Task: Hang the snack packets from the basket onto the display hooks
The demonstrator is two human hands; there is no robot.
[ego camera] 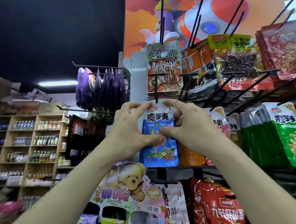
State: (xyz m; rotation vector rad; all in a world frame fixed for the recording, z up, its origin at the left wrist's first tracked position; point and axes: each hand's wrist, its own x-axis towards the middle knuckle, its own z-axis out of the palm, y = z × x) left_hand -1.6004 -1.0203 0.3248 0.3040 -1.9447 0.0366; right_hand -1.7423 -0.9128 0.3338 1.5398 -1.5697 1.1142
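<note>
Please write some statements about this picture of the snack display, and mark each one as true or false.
1. The left hand and the right hand both have a grip on the blue and white packet. True.
2. The top edge of this packet is close to the lower end of a black hook. True.
3. The green packets hang to the left of the hands. False: they hang to the right, and the purple packets hang to the left.
4. The teddy bear packet hangs above the hands. False: it hangs below them.
5. Wooden shelves with bottles stand on the far left. True.
</note>
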